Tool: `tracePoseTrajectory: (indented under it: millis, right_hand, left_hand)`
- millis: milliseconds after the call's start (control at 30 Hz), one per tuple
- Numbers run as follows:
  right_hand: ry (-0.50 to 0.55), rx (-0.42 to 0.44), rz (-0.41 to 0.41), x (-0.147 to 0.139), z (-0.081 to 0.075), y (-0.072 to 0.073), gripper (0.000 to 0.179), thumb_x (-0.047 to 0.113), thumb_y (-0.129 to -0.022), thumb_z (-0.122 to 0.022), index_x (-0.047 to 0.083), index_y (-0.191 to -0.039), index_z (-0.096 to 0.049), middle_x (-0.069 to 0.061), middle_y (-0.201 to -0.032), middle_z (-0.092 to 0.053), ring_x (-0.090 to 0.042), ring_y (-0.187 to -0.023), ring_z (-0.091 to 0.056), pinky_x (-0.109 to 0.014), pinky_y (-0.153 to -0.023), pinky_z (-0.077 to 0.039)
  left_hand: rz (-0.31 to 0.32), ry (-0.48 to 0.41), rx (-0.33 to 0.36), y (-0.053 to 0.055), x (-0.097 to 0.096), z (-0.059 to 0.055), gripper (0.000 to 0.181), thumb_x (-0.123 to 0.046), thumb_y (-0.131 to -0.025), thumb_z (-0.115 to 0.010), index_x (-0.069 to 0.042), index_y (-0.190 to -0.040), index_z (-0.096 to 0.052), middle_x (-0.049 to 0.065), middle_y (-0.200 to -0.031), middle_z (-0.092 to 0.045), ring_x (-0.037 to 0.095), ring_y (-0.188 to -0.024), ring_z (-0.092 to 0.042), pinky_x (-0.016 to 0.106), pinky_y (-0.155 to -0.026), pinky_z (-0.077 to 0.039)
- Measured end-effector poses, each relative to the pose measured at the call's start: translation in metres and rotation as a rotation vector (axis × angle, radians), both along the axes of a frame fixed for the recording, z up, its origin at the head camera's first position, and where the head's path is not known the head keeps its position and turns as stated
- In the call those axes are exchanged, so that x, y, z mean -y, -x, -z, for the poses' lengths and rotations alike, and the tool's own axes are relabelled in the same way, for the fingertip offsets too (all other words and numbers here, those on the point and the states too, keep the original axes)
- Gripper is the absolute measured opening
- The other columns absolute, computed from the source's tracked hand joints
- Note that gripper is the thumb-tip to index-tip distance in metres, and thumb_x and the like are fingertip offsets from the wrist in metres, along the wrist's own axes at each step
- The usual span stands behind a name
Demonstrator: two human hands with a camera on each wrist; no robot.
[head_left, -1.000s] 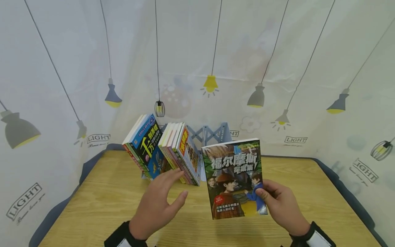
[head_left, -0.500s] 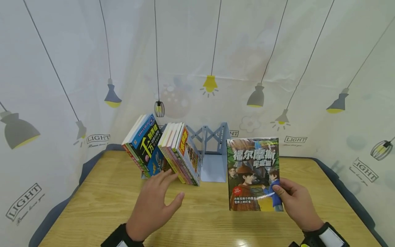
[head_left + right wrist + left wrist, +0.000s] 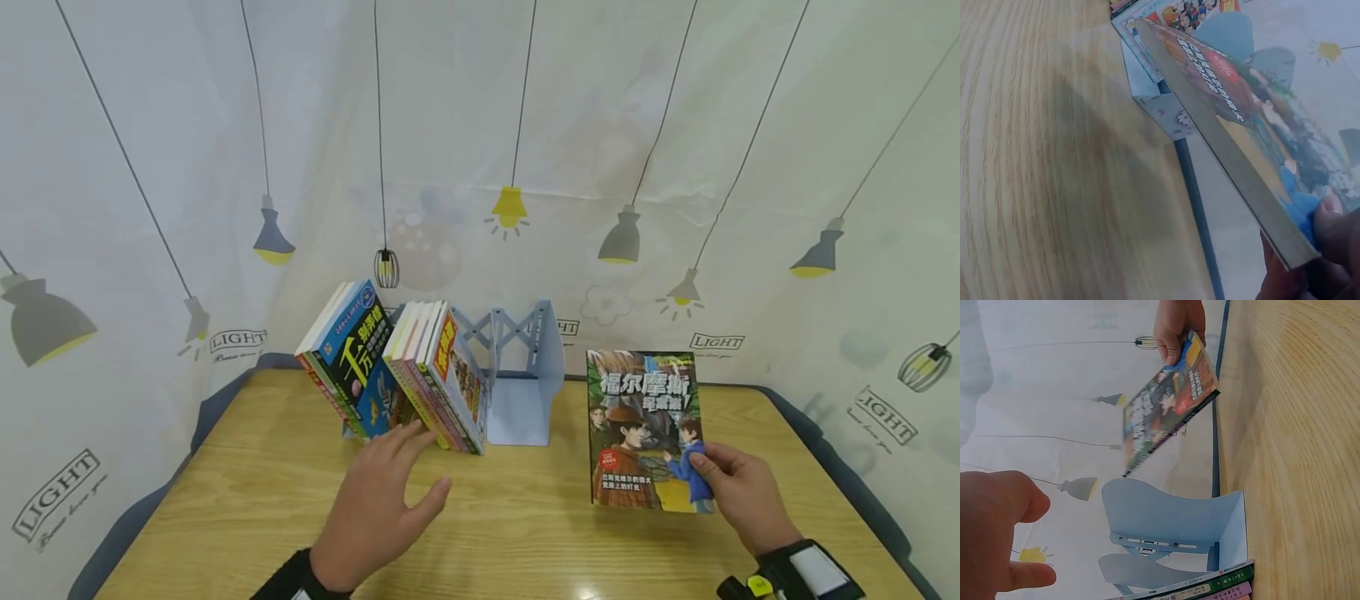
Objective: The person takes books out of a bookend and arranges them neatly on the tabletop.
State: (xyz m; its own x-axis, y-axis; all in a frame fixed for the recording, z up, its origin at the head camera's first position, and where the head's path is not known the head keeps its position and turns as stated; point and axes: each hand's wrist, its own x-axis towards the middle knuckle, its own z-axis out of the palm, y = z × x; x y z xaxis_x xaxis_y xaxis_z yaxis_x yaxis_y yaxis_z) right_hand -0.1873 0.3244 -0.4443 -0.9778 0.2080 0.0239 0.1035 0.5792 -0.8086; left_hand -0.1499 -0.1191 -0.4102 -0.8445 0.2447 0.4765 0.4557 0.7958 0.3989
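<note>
My right hand (image 3: 750, 496) pinches a paperback book (image 3: 647, 429) by its lower right edge, thumb on the front cover and fingers behind. The cover shows a figure in a brown cap and another in blue; in the right wrist view the book (image 3: 1235, 169) is raised above the table with its page edge showing. My left hand (image 3: 378, 500) is held out with spread, relaxed fingers in front of the standing books and holds nothing. Those books lean left in two groups: a blue-and-black-covered group (image 3: 360, 354) and a group with pale spines (image 3: 442, 375).
A light blue expandable metal bookend (image 3: 520, 408) holds the books, with a gap at its right end. The wooden table (image 3: 510, 533) has a dark blue edge (image 3: 795, 417). Behind hangs a pale curtain (image 3: 442, 125) printed with lamps.
My right hand has carried the paperback to the right, away from the bookend, uncovering the bookend's right end. My left hand has stayed nearly in place.
</note>
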Motion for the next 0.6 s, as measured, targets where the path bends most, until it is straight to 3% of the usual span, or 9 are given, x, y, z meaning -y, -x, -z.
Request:
tracePoseTrajectory:
  millis: [133,233,367,600]
  right_hand:
    - [0.016,0.065,-0.004,-0.002,0.008,0.008,0.044,0.017,-0.108,-0.049,-0.014,-0.138,-0.051,-0.036,-0.123,-0.068,0.002,-0.076,-0.063,-0.02,-0.06,-0.058]
    - [0.024,0.098,-0.019,-0.003,0.014,0.014,0.045,0.018,-0.108,-0.048,-0.015,-0.139,-0.05,-0.04,-0.13,-0.062,0.0,-0.08,-0.064,-0.021,-0.061,-0.058]
    - [-0.01,0.118,-0.014,-0.003,0.023,0.02,0.047,0.022,-0.108,-0.049,-0.016,-0.136,-0.053,-0.039,-0.127,-0.064,-0.007,-0.081,-0.065,-0.023,-0.061,-0.057]
    - [-0.187,0.048,0.016,0.0,0.034,0.027,0.043,0.021,-0.105,-0.056,-0.016,-0.126,-0.062,-0.036,-0.116,-0.071,-0.026,-0.085,-0.071,-0.04,-0.067,-0.062]
  left_hand:
    - [-0.005,0.009,0.011,0.0,0.0,0.002,0.051,-0.043,-0.091,-0.071,-0.012,-0.132,-0.066,0.019,-0.138,-0.066,0.037,-0.128,-0.059,0.066,-0.101,-0.052]
    - [-0.005,0.016,0.024,0.001,0.001,0.004,0.051,-0.043,-0.091,-0.071,-0.013,-0.132,-0.066,0.018,-0.137,-0.067,0.036,-0.128,-0.059,0.065,-0.102,-0.052]
    - [-0.003,0.022,0.028,0.001,0.001,0.005,0.051,-0.043,-0.091,-0.071,-0.013,-0.131,-0.066,0.017,-0.136,-0.068,0.035,-0.127,-0.06,0.064,-0.103,-0.052]
    - [-0.004,0.023,0.016,0.0,0.001,0.005,0.049,-0.042,-0.091,-0.07,-0.013,-0.131,-0.067,0.017,-0.136,-0.067,0.034,-0.127,-0.06,0.063,-0.103,-0.052]
